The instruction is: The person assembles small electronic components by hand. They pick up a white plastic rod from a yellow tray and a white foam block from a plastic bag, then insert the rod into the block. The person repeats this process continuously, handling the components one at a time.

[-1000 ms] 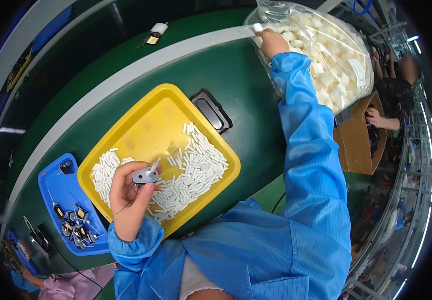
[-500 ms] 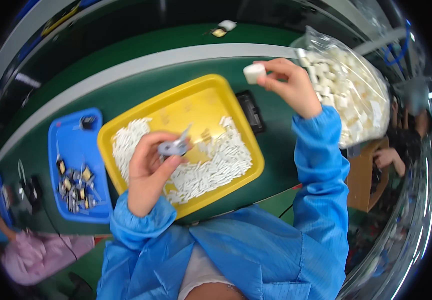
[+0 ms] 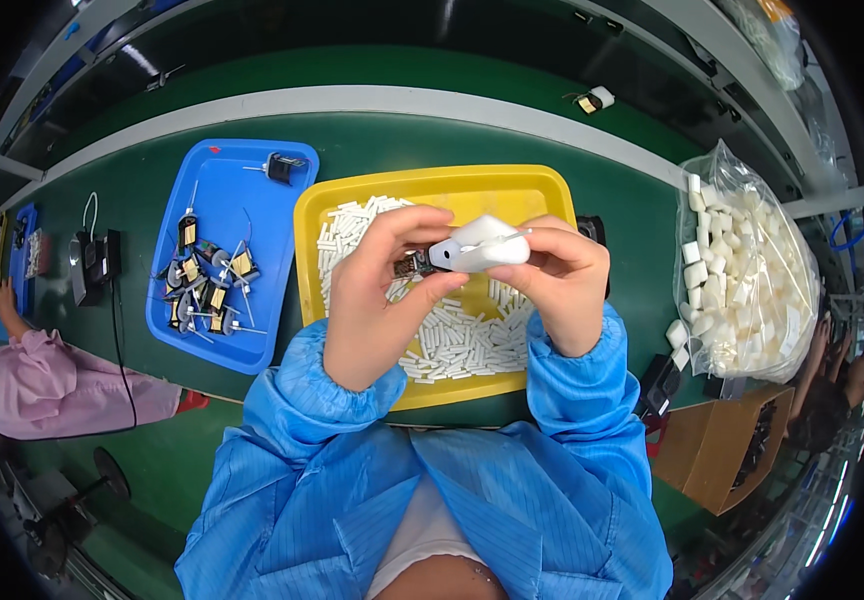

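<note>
Smooth green tabletop (image 3: 392,145) runs across the scene, edged on its far side by a pale rail. On the left, a shallow blue plastic tray (image 3: 232,200) carries a tangle of small assemblies (image 3: 188,230) with wires and thin stems. Over the ribless yellow tray (image 3: 432,183), strewn with short white tubes (image 3: 462,345), the left hand (image 3: 372,300) grips a grey-plated part (image 3: 444,254) with a dark body; it is probably stiff, with some weight, and its wires look fragile, so the plate's edges seem the safest hold. Just right, the right hand (image 3: 564,280) pinches a white block (image 3: 492,240) against that plate: likely light, soft foam, best held by its sides. How they meet is hidden. Far right, a glossy, crinkled clear bag (image 3: 772,300) bulges with similar blocks.
</note>
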`<move>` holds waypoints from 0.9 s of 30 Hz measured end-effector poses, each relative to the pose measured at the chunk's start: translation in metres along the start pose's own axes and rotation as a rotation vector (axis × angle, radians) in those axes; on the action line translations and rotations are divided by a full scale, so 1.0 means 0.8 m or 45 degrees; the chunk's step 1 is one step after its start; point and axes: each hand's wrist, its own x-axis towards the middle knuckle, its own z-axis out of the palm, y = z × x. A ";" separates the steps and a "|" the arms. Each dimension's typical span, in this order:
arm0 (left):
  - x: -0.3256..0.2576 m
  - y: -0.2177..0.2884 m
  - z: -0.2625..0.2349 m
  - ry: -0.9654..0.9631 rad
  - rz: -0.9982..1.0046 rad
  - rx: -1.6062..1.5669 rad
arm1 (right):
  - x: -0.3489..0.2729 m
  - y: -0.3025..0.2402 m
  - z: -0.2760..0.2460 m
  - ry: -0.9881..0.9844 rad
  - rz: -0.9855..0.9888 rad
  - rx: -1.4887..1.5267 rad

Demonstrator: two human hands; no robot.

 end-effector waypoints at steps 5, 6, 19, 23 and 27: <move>0.012 0.006 0.010 -0.155 0.126 0.384 | -0.006 -0.008 0.001 0.051 -0.005 0.053; 0.017 0.005 0.011 -0.199 0.186 0.451 | -0.006 -0.007 -0.004 0.052 -0.022 -0.064; 0.040 -0.005 0.045 -0.464 -0.398 -0.181 | -0.014 -0.013 -0.041 0.214 -0.227 -0.523; 0.039 -0.012 0.055 -0.466 -0.335 -0.239 | -0.019 -0.007 -0.051 0.126 -0.252 -0.240; 0.031 -0.022 0.055 -0.445 -0.344 -0.336 | -0.020 -0.003 -0.055 0.046 -0.149 -0.107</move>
